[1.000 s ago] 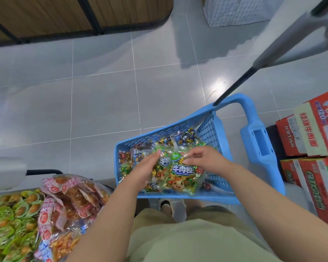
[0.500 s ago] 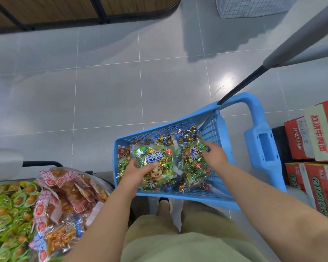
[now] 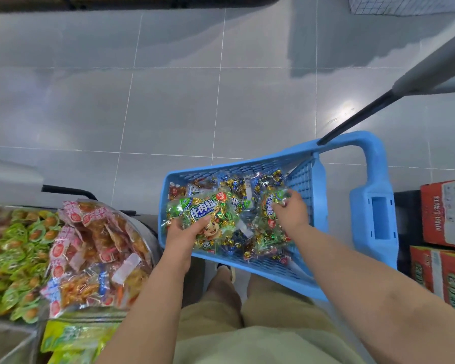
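I am gripping the beef-cube bag [image 3: 204,212] in my left hand [image 3: 180,236]. My right hand [image 3: 290,212] is pinching a second bag [image 3: 268,204] inside the blue basket [image 3: 373,164].

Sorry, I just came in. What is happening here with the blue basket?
A person stands over a blue shopping basket holding wrapped snack bags. The left hand holds a green beef cubes bag at its lower edge. The right hand grips a second green bag further right, inside the basket. More snack packs lie at the left.
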The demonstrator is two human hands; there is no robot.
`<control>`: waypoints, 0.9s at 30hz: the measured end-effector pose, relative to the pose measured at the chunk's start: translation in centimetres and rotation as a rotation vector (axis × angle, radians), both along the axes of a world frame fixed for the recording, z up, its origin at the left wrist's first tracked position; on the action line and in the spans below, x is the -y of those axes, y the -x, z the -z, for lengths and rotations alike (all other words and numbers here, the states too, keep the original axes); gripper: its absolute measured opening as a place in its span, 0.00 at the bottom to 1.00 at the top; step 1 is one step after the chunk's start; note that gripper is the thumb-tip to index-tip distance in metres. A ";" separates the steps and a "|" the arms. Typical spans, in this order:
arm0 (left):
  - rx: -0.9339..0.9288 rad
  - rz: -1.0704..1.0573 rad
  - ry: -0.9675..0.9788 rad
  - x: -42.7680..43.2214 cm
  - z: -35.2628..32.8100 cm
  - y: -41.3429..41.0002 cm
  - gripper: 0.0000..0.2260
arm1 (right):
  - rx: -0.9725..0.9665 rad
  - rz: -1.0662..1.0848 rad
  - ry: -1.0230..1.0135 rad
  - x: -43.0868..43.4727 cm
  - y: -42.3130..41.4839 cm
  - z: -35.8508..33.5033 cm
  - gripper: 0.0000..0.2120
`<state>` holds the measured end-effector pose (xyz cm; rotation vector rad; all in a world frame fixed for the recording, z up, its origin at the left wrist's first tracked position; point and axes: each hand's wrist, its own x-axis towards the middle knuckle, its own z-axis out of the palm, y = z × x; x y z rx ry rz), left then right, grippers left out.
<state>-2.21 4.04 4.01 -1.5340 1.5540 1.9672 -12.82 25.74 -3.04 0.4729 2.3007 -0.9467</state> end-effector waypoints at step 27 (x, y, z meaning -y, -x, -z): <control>-0.293 -0.982 0.354 10.2 -13.2 -34.9 0.44 | 0.791 -0.390 0.933 23.9 -22.4 -18.2 0.10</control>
